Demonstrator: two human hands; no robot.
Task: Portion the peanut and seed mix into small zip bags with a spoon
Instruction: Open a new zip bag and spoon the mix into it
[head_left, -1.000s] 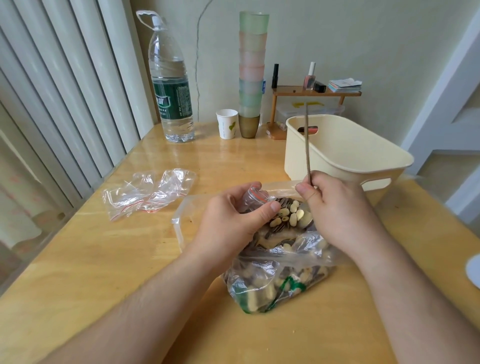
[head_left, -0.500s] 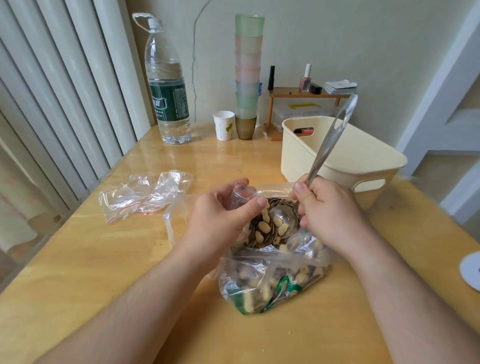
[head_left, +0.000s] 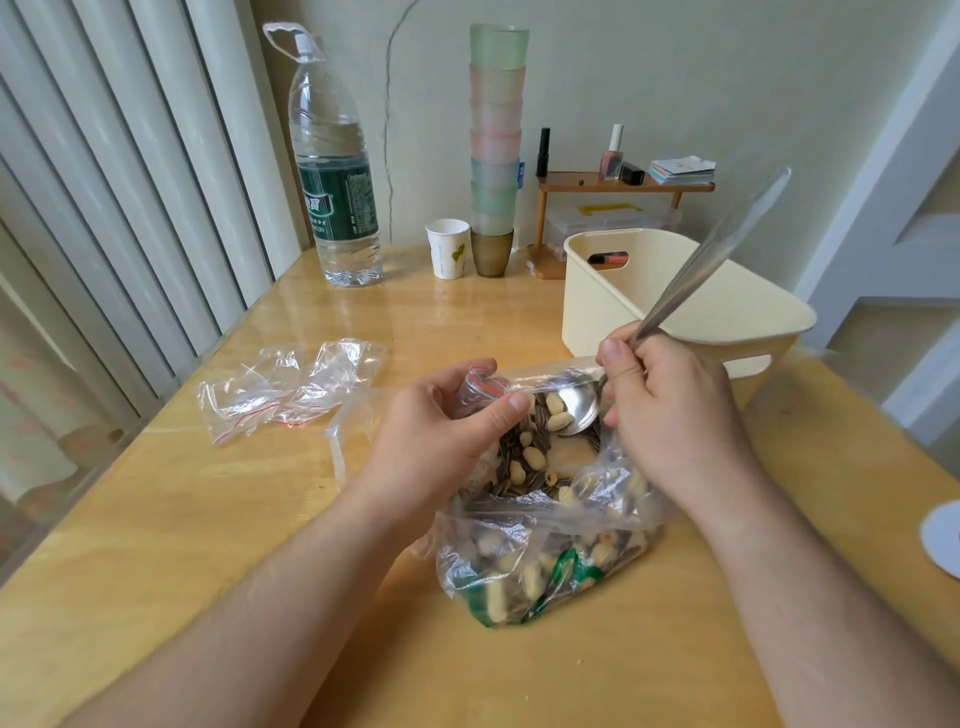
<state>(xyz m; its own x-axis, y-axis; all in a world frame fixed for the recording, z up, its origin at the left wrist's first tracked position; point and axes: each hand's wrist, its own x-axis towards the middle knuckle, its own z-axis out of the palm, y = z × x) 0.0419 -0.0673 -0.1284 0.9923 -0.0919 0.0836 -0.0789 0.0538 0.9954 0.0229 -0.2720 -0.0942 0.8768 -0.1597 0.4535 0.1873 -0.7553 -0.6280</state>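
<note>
Right hand (head_left: 670, 415): fingers wrapped round the spoon (head_left: 691, 291) handle, bowl tipped with a few peanuts in it, just above the mix inside the large clear bag (head_left: 545, 545) lying mid-bench (head_left: 208, 519). Left hand (head_left: 436, 441): fingers pinching a small zip bag (head_left: 480, 384) at the big bag's mouth. Spare zip bags (head_left: 280, 384) lie to the left.
</note>
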